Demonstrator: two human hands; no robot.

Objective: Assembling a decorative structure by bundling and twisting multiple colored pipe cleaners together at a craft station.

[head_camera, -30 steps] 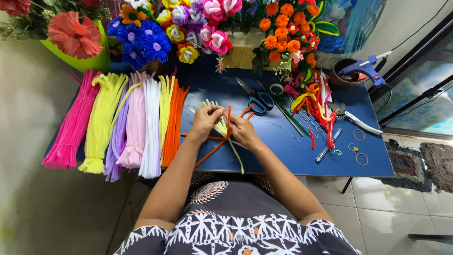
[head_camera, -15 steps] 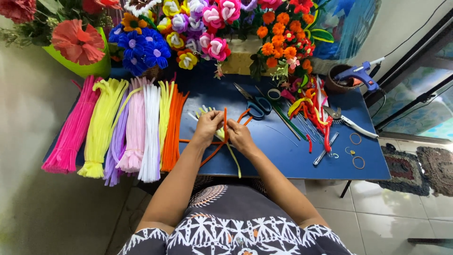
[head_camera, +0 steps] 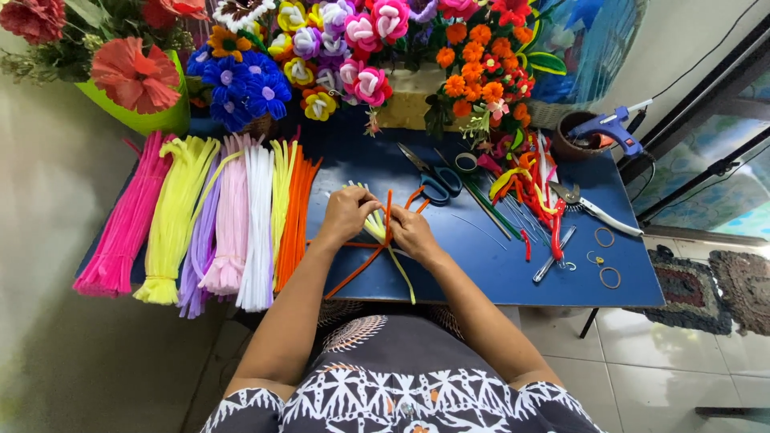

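At the near edge of the blue tabletop [head_camera: 481, 265], both hands meet over a small bundle of pipe cleaners. Left hand [head_camera: 346, 215]: grip closed around the pale yellow-green pipe cleaners [head_camera: 375, 228], whose tips fan out toward 11 o'clock and whose tails trail toward 5 o'clock past the edge. Right hand [head_camera: 413, 232]: fingers pinched shut on the orange pipe cleaners [head_camera: 362, 265], one end standing upright between the hands, the rest running toward 7 o'clock. Judgement: the left hand steadies the bundle so the right can work the orange strand around it.

Stock lies at 9 o'clock of the hands, sorted by colour in parallel bundles: pink bundle [head_camera: 124, 224], yellow bundle [head_camera: 176, 216], lilac and light pink, white bundle [head_camera: 257, 228], orange bundle [head_camera: 295, 212]. This placement likely keeps each colour within the left hand's reach.

Tools sit at 1 to 3 o'clock: blue-handled scissors [head_camera: 437, 180], pliers [head_camera: 593, 207], loose red and green stems [head_camera: 533, 188], wire rings [head_camera: 608, 256], and a blue glue gun [head_camera: 613, 127] resting in a brown pot, apart from the fibres.

Finished flowers [head_camera: 353, 40] line the far edge at 12 o'clock, clear of the working area.
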